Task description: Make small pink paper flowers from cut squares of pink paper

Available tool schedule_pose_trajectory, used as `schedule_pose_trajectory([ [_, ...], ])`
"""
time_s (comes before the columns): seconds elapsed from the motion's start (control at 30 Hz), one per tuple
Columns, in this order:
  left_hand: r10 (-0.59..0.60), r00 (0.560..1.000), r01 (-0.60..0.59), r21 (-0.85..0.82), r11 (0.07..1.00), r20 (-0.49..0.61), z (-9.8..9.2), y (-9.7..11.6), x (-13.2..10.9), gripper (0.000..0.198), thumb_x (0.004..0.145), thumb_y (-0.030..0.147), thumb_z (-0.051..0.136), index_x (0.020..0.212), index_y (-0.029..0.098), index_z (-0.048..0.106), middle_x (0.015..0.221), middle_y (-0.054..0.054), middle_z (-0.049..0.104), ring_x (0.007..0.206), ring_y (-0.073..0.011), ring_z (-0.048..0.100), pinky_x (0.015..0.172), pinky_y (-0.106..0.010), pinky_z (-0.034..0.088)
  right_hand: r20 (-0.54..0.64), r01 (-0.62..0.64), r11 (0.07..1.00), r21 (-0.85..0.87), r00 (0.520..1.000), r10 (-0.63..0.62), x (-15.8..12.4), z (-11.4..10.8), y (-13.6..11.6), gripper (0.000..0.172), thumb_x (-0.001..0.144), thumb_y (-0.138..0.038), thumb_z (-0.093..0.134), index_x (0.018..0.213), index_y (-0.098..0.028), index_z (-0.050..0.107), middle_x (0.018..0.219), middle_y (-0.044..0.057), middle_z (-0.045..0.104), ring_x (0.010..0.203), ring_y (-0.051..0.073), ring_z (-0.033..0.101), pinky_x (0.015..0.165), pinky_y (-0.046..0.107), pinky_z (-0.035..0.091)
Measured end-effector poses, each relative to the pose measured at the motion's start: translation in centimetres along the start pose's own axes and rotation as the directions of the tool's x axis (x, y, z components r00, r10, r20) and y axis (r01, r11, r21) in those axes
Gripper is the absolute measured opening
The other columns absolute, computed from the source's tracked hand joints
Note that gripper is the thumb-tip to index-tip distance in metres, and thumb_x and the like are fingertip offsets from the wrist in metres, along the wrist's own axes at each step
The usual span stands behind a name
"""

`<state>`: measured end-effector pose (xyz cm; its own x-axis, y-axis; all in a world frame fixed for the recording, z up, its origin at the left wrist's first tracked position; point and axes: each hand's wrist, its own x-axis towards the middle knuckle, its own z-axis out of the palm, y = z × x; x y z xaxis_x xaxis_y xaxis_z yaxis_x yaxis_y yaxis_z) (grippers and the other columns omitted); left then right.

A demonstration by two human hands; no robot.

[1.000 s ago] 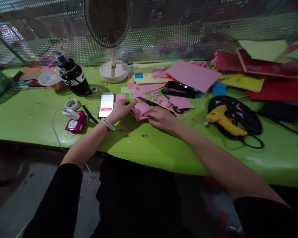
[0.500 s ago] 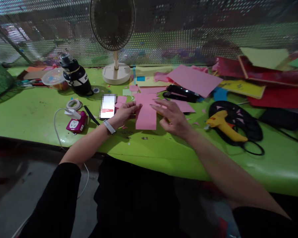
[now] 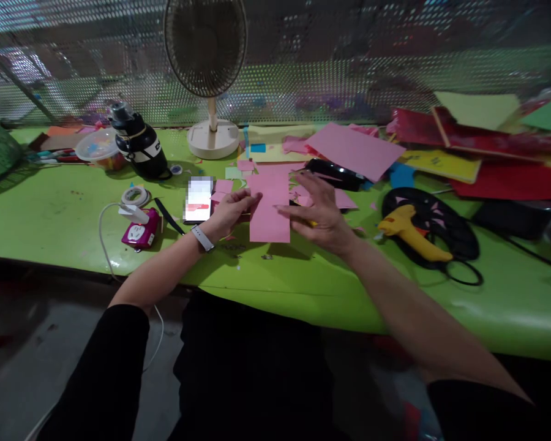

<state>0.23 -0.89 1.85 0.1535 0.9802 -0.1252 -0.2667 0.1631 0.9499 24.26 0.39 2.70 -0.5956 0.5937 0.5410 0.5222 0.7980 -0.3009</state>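
Observation:
A pink paper rectangle [image 3: 270, 208] is held up between both hands over the green table [image 3: 64, 214]. My left hand [image 3: 232, 210] pinches its left edge; a white watch band sits on that wrist. My right hand [image 3: 319, 211] touches the sheet's right edge with thumb and index while the other fingers spread. Pink scraps [image 3: 303, 197] lie behind the sheet.
A phone [image 3: 198, 198] lies left of my left hand, with a pink power strip [image 3: 140, 229], tape roll [image 3: 134, 195] and black bottle [image 3: 138, 142] further left. A fan [image 3: 210, 73] stands behind. A yellow glue gun [image 3: 411, 231] lies right, a black stapler [image 3: 337, 173] and coloured sheets [image 3: 353, 148] behind.
The folded pink piece was opened out into a long flat rectangle and raised off the table. My right hand lifted from pressing it flat and now holds its right edge.

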Motion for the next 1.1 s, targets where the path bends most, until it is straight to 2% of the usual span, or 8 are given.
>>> schedule_pose_trajectory([
  [0.13, 0.027, 1.000, -0.026, -0.015, 1.000, 0.016, 0.3, -0.3, -0.1, 0.025, 0.080, 0.033, 0.080, 0.082, 0.019, 0.060, 0.078, 0.002, 0.061, 0.067, -0.0071, 0.057, 0.064, -0.023, 0.047, -0.011, 0.000, 0.998, 0.065, 1.000, 0.001, -0.1, 0.9, -0.3, 0.033, 0.090, -0.020, 0.067, 0.115, -0.040, 0.076, 0.159, -0.004, 0.043, 0.148, 0.036, 0.037, 0.118, 0.066, 0.036],
  [0.23, 0.022, 1.000, -0.022, -0.065, 0.998, 0.006, 0.6, -0.6, -0.1, 0.028, 0.077, 0.026, 0.080, 0.097, 0.020, 0.061, 0.094, -0.001, 0.069, 0.081, -0.0111, 0.066, 0.075, -0.027, 0.055, -0.112, -0.115, 0.960, 0.254, 0.983, 0.148, -0.3, 1.8, -0.8, 0.016, 0.095, -0.033, 0.062, 0.102, -0.033, 0.076, 0.151, 0.001, 0.052, 0.145, 0.031, 0.042, 0.113, 0.063, 0.044],
  [0.37, 0.043, 0.998, -0.037, -0.099, 0.994, 0.056, 0.6, -0.9, -0.1, 0.028, 0.082, 0.024, 0.074, 0.106, 0.022, 0.060, 0.093, -0.001, 0.070, 0.086, -0.0151, 0.069, 0.086, -0.036, 0.059, -0.104, -0.302, 0.792, 0.531, 0.904, 0.414, -0.3, 2.6, -1.2, 0.027, 0.092, -0.051, 0.065, 0.084, -0.025, 0.069, 0.126, 0.010, 0.066, 0.119, 0.029, 0.063, 0.097, 0.054, 0.058],
  [0.47, 0.054, 0.994, -0.046, -0.085, 0.995, 0.094, 0.5, -1.2, -0.3, 0.022, 0.087, 0.030, 0.070, 0.105, 0.022, 0.060, 0.097, -0.004, 0.070, 0.091, -0.0182, 0.070, 0.089, -0.042, 0.060, -0.083, -0.386, 0.712, 0.587, 0.846, 0.527, -0.1, 2.8, -1.1, 0.036, 0.085, -0.059, 0.070, 0.075, -0.025, 0.062, 0.109, 0.009, 0.068, 0.099, 0.025, 0.067, 0.086, 0.046, 0.061],
  [0.6, 0.079, 0.990, -0.072, -0.062, 0.995, 0.117, 0.9, -1.2, -0.6, 0.030, 0.085, 0.038, 0.075, 0.105, 0.021, 0.061, 0.108, -0.007, 0.070, 0.097, -0.0201, 0.071, 0.090, -0.041, 0.060, -0.149, -0.370, 0.740, 0.562, 0.835, 0.530, 0.0, 2.8, -1.0, 0.040, 0.083, -0.061, 0.070, 0.070, -0.025, 0.057, 0.103, 0.007, 0.066, 0.097, 0.024, 0.065, 0.087, 0.045, 0.060],
  [0.7, 0.118, 0.983, -0.118, -0.012, 0.993, 0.138, 1.3, -1.1, -0.9, 0.038, 0.077, 0.032, 0.084, 0.106, 0.019, 0.062, 0.107, -0.006, 0.072, 0.092, -0.0163, 0.071, 0.090, -0.036, 0.058, -0.088, -0.375, 0.716, 0.589, 0.851, 0.517, 0.0, 2.7, -1.4, 0.038, 0.084, -0.059, 0.070, 0.072, -0.024, 0.060, 0.097, 0.007, 0.066, 0.086, 0.022, 0.064, 0.078, 0.043, 0.060],
  [0.87, 0.139, 0.976, -0.146, 0.033, 0.989, 0.168, 1.5, -1.2, -1.0, 0.032, 0.083, 0.032, 0.079, 0.109, 0.019, 0.065, 0.095, -0.004, 0.075, 0.082, -0.0128, 0.071, 0.087, -0.034, 0.057, -0.039, -0.383, 0.693, 0.611, 0.860, 0.509, 0.0, 2.4, -1.8, 0.038, 0.084, -0.058, 0.071, 0.072, -0.024, 0.058, 0.090, 0.005, 0.065, 0.078, 0.020, 0.061, 0.072, 0.040, 0.058],
  [1.1, 0.119, 0.984, -0.127, 0.055, 0.990, 0.133, 1.4, -1.6, -0.9, 0.028, 0.084, 0.033, 0.078, 0.106, 0.019, 0.068, 0.098, -0.004, 0.076, 0.087, -0.0131, 0.071, 0.087, -0.033, 0.056, -0.024, -0.397, 0.677, 0.619, 0.853, 0.522, 0.2, 2.2, -2.0, 0.045, 0.083, -0.064, 0.069, 0.068, -0.024, 0.053, 0.073, 0.001, 0.055, 0.064, 0.016, 0.050, 0.059, 0.033, 0.049],
])
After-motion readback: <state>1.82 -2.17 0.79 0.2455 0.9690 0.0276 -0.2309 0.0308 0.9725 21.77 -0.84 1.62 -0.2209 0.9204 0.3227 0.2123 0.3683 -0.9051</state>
